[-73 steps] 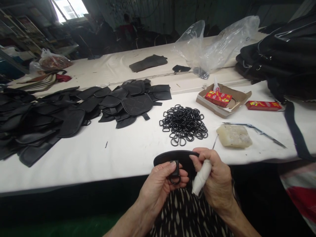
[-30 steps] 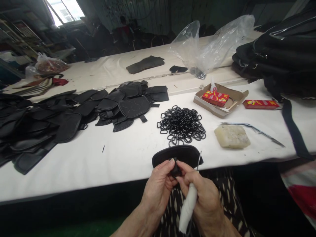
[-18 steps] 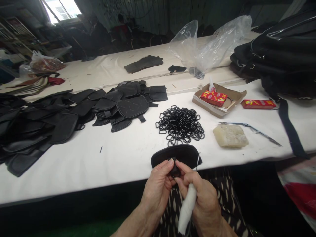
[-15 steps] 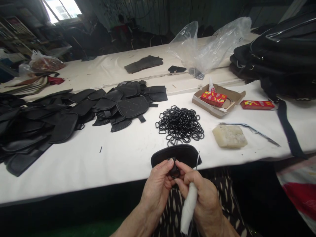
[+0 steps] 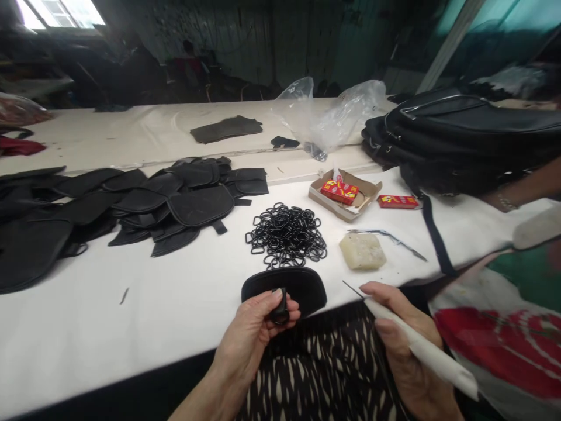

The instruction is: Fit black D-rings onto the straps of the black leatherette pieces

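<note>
My left hand [image 5: 249, 327] is closed on a black flap piece [image 5: 304, 286]. Its thumb and fingers pinch a short folded strap [image 5: 280, 304] at the piece's near edge, and the fingers partly hide what sits in the fold. Off to the right, apart from the piece, my right hand [image 5: 403, 327] grips an awl [image 5: 423, 351]. The awl has a white wrapped handle and a thin metal point aimed up and left. Just beyond the flap piece lies a heap of black D-rings [image 5: 287, 234]. A yellowish wax-like block [image 5: 363, 251] rests right of the heap.
Many black flap pieces [image 5: 201, 204] are piled on the left. Behind the block lie metal snips or tweezers [image 5: 397, 238]. A cardboard tray [image 5: 346, 213] holds a red box, with another red box [image 5: 398, 202] beside it. A black bag [image 5: 464, 134] and another person's arm [image 5: 521, 187] are at right.
My right hand has come away from the strap and moved right with the awl. My left hand keeps its pinch. The view has turned to the right, and another person's arm now shows.
</note>
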A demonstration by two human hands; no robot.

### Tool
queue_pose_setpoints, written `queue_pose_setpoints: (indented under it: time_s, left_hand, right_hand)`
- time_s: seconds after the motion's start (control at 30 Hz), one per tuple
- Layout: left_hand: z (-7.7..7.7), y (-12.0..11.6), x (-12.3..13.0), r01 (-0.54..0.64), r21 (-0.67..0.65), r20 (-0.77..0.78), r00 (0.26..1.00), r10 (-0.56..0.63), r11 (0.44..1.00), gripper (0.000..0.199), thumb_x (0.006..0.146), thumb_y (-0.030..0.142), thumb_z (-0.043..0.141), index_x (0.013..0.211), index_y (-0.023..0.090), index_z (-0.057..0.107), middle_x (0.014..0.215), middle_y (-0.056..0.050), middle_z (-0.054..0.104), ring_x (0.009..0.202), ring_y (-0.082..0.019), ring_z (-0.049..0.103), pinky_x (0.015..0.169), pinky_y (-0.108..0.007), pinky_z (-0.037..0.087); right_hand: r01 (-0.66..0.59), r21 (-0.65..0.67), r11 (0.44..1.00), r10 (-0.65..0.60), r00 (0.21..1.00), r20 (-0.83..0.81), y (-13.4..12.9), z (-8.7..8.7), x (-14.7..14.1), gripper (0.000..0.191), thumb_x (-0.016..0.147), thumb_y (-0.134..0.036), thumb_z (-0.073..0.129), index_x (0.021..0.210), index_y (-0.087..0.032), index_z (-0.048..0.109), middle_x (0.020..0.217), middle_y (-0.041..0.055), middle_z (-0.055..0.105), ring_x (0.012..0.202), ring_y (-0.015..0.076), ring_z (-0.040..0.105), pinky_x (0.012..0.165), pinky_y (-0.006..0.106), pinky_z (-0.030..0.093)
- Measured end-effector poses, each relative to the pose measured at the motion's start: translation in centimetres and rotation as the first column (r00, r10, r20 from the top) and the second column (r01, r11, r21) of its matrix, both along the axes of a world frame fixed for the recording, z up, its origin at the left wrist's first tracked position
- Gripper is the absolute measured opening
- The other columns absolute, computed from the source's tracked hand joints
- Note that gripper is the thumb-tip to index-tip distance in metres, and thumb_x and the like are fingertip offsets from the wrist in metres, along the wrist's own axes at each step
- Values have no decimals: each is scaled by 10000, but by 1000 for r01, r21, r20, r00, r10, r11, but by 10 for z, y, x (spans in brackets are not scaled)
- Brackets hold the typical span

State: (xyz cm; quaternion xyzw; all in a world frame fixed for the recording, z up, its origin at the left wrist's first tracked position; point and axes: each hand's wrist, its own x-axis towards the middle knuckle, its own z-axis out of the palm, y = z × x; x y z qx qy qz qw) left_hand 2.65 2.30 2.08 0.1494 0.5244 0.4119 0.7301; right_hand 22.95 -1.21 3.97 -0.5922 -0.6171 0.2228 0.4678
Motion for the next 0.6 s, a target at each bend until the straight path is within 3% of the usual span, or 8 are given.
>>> queue_pose_setpoints:
  time_s: [0.1,0.17,0.6]
  left_hand:
    - [2,9,-1,20,-16,-45,999,-21,1000,87,746,151,646,749,69,674,720,-131,703,621,-178,663,631,-273,556]
    - [3,13,0,8,-48,-61,998,-11,999,71,758,117,624,738,69,673,709,-129,702,625,-181,667,638,-283,563]
    - [2,15,2,-50,-115,-72,997,42,992,77,775,67,588,758,58,662,740,-152,703,675,-220,682,683,-338,576]
  right_hand:
    - [242,-33,970,-242,970,-6,4,2,6,280,866,-439,434,810,-207,581,565,-30,530,483,123,496,436,201,405]
    - [332,-29,943,-331,943,15,8,-1,10,254,854,-421,462,744,-208,548,539,-39,495,465,116,461,418,203,379]
    - [339,20,941,-339,938,72,47,-14,22,208,830,-344,522,678,-202,515,539,-53,494,475,105,435,491,215,369]
